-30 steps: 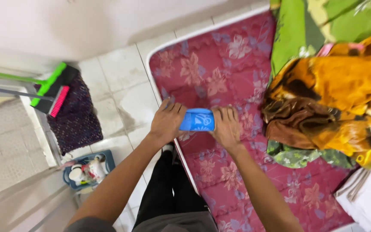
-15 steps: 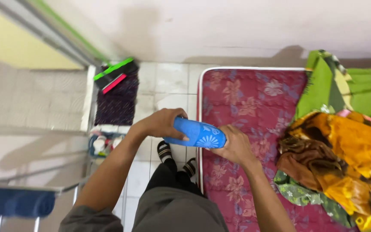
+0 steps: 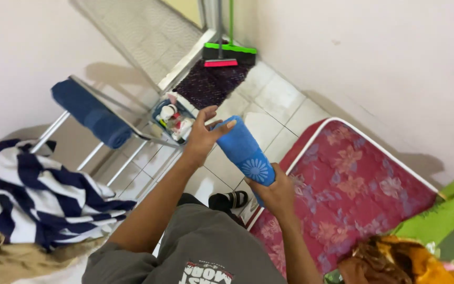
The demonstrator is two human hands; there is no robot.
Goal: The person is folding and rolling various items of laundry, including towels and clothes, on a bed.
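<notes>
A rolled blue towel [image 3: 245,152] with a pale flower-like pattern near its lower end is held in the air between both hands, above white floor tiles [image 3: 269,113]. The right hand [image 3: 275,193] grips the towel's lower end, fingers wrapped closed around it. The left hand [image 3: 202,135] rests on the towel's upper end, thumb and fingertips pressed against it, the other fingers loosely spread.

Just to the right of the towel lies a red floral mattress [image 3: 353,194] on the floor, with green and orange cloth [image 3: 426,247] heaped at its far right corner. Below the towel is a foot in a black sandal [image 3: 229,200]. To the left of the towel, a small basket of toiletries [image 3: 174,120] sits on the floor beside a metal drying rack [image 3: 127,134] carrying a dark blue towel [image 3: 91,113] and a navy-and-white striped cloth [image 3: 32,192]. Well above the towel, a green and pink broom [image 3: 229,52] stands on a dark purple mat [image 3: 211,84].
</notes>
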